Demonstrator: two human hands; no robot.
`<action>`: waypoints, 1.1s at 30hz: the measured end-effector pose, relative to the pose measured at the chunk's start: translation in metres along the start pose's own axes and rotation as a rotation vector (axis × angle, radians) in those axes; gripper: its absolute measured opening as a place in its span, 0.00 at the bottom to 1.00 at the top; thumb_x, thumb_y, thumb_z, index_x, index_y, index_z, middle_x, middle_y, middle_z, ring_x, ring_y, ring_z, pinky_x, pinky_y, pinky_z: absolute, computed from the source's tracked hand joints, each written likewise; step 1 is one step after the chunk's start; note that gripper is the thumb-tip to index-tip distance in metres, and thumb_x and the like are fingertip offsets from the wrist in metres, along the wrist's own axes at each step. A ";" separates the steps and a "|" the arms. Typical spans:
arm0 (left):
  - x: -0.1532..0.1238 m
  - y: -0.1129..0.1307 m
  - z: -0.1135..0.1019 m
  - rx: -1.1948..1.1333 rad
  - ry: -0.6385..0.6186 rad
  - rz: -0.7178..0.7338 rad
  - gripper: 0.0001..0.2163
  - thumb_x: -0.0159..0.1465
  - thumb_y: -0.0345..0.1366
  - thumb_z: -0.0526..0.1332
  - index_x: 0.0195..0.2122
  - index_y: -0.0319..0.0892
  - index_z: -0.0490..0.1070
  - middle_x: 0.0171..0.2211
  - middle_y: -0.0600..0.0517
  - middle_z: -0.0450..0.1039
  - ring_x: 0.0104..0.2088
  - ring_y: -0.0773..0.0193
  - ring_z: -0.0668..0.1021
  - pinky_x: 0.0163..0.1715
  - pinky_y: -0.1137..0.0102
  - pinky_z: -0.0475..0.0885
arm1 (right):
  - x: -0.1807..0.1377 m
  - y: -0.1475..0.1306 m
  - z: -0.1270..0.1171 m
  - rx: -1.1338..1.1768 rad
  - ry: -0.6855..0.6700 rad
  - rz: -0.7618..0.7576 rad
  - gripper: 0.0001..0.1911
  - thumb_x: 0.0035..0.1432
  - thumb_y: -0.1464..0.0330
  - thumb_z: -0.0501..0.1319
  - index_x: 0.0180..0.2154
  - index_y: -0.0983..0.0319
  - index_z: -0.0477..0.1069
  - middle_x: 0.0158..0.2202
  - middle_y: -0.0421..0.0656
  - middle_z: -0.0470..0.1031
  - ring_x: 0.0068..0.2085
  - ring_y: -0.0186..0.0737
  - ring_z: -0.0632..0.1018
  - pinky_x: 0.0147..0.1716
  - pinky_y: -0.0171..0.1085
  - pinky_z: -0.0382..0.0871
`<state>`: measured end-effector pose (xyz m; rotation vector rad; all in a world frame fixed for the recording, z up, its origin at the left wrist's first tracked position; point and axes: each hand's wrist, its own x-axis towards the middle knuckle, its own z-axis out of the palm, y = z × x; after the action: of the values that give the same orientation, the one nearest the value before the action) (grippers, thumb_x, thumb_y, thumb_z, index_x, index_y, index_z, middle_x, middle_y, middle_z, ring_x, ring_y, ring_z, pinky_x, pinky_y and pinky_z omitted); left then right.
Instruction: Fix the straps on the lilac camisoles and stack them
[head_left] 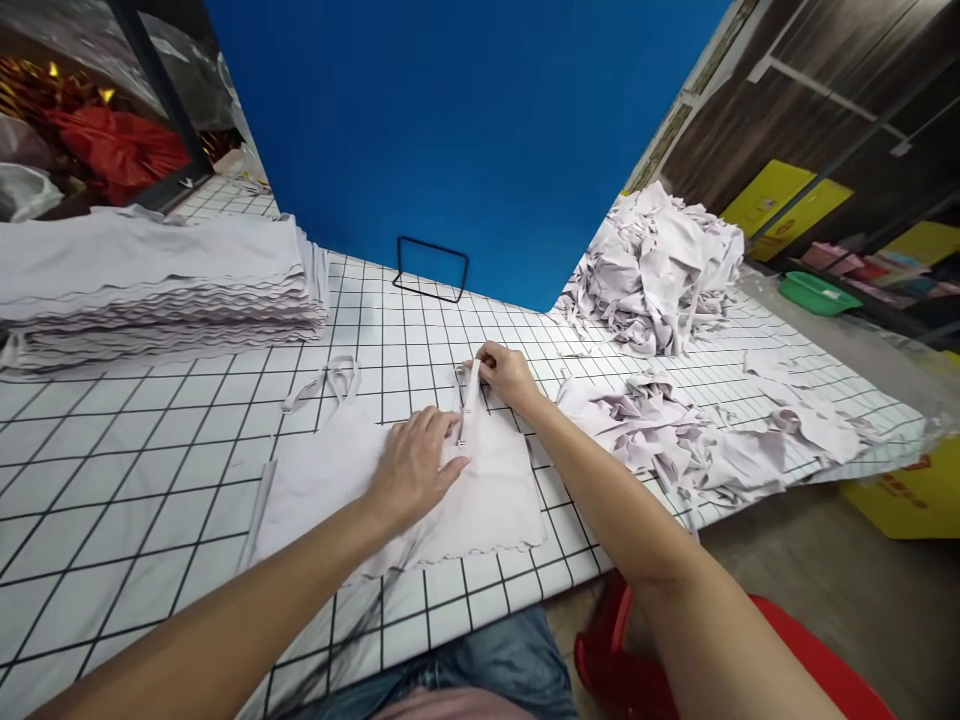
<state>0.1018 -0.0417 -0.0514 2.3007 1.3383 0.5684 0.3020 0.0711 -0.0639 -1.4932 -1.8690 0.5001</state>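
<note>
A pale pinkish-white camisole top (pixel 322 490) lies spread on the table before me, its scalloped hem towards me. My left hand (pixel 420 462) rests flat on the fabric with thumb and fingers apart, its fingertips beside the right strap. At the top right of the garment, my right hand (pixel 507 376) pinches the upper end of that shoulder strap (pixel 471 400), which has small adjuster pieces on it. The other strap (pixel 341 378) lies looped loosely on the table at the upper left.
A neat stack of similar garments (pixel 157 280) sits at the left. Heaped loose garments (pixel 652 270) and a flatter pile (pixel 675 430) lie at the right. A tall blue panel (pixel 465 130) and thin black wire frame (pixel 431 270) stand ahead. A red stool (pixel 810 660) is below right.
</note>
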 end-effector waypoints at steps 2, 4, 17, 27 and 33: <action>-0.001 -0.001 0.005 0.076 0.035 0.063 0.23 0.65 0.37 0.59 0.62 0.44 0.61 0.58 0.44 0.66 0.55 0.50 0.68 0.52 0.55 0.66 | 0.001 0.001 0.002 0.058 -0.001 0.018 0.11 0.56 0.62 0.62 0.27 0.60 0.65 0.22 0.35 0.69 0.24 0.32 0.66 0.27 0.32 0.59; -0.002 -0.002 0.009 0.151 0.000 0.142 0.22 0.68 0.37 0.55 0.64 0.47 0.59 0.66 0.47 0.59 0.62 0.47 0.62 0.55 0.52 0.64 | 0.003 0.000 0.003 0.098 -0.010 0.029 0.09 0.55 0.63 0.62 0.28 0.60 0.66 0.23 0.36 0.70 0.25 0.32 0.68 0.28 0.32 0.61; 0.002 -0.004 -0.031 0.021 -0.238 0.156 0.21 0.71 0.47 0.48 0.60 0.45 0.65 0.66 0.47 0.59 0.65 0.51 0.61 0.62 0.54 0.61 | -0.001 -0.037 -0.030 -0.098 -0.003 0.056 0.05 0.57 0.68 0.58 0.34 0.61 0.72 0.34 0.44 0.76 0.33 0.39 0.73 0.34 0.38 0.66; -0.029 -0.112 -0.081 0.187 -0.070 0.277 0.18 0.72 0.39 0.48 0.58 0.41 0.67 0.61 0.46 0.67 0.63 0.57 0.67 0.63 0.57 0.62 | 0.029 -0.128 0.078 -0.649 -0.417 -0.615 0.18 0.62 0.74 0.54 0.51 0.57 0.72 0.51 0.51 0.69 0.50 0.51 0.67 0.42 0.45 0.62; -0.035 -0.124 -0.072 0.168 -0.055 0.276 0.20 0.73 0.40 0.47 0.62 0.43 0.64 0.64 0.49 0.64 0.66 0.61 0.62 0.67 0.60 0.55 | 0.038 -0.140 0.079 -0.822 -0.459 -0.759 0.11 0.59 0.74 0.55 0.40 0.64 0.74 0.51 0.55 0.70 0.52 0.55 0.65 0.45 0.49 0.57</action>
<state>-0.0405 -0.0065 -0.0638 2.6411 1.0873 0.4888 0.1448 0.0788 -0.0143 -0.9806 -3.0189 -0.3761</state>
